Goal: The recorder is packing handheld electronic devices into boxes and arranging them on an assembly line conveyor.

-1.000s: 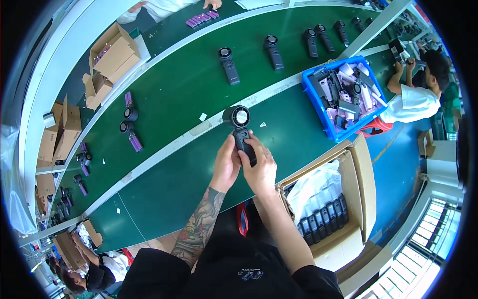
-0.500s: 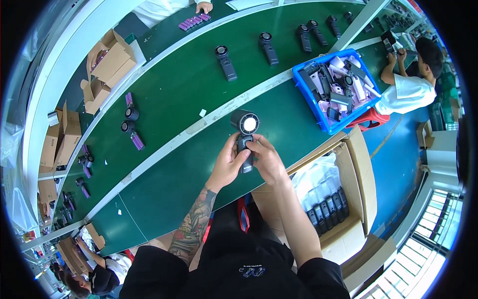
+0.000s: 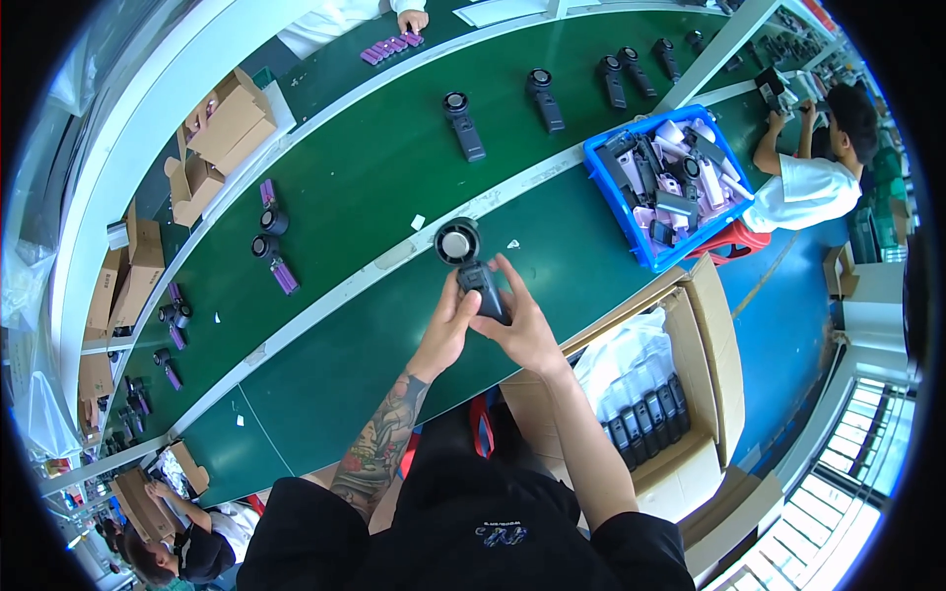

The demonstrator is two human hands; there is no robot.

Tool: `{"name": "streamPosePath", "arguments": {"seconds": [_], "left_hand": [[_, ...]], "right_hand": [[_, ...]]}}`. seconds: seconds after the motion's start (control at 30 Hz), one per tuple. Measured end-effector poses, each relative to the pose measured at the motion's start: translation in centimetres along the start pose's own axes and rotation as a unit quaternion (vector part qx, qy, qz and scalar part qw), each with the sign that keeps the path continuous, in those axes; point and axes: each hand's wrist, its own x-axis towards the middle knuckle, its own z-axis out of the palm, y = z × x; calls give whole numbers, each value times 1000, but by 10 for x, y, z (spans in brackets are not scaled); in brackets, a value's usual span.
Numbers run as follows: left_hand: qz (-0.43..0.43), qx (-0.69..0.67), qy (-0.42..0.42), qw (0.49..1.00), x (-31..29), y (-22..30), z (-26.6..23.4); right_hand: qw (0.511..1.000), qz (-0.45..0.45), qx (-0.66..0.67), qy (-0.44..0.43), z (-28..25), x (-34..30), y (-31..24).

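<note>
A dark grey handheld fan (image 3: 483,288), with a round head and silver centre, is held over the green bench in front of me. My left hand (image 3: 445,330) grips the handle from the left, its thumb lying on the front. On the other side, my right hand (image 3: 522,333) has closed round the lower handle, with the index finger stretched up beside it. The fan leans, head to the upper left. Part of the handle is hidden by my fingers.
Several fans (image 3: 464,128) lie along the green conveyor (image 3: 365,177), some with purple battery cells (image 3: 283,276). A blue crate (image 3: 631,236) of casings stands at the right, above an open carton (image 3: 729,374) holding fans. Co-workers sit at right and lower left; another person's hand (image 3: 412,22) is at the top.
The fan has tilted, its head moving left and its handle end right. My right hand's thumb has come off the front and its index finger has straightened. The view has shifted slightly.
</note>
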Motion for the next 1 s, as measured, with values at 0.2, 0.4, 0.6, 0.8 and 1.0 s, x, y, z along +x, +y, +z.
{"name": "streamPosePath", "arguments": {"seconds": [0.2,0.4,0.6,0.8,1.0], "left_hand": [[56,75,-28,995,7,-10,-23],[23,151,61,986,11,8,-54],[-116,129,83,981,39,26,-93],[-57,188,202,960,100,-3,-182],[-22,222,204,953,167,-20,-245]], "right_hand": [[951,-38,-306,-1,21,14,7],[986,-17,-161,-30,51,43,32],[965,181,35,-186,55,87,23],[994,-18,-104,23,18,54,88],[872,180,-87,446,-159,-109,157]]}}
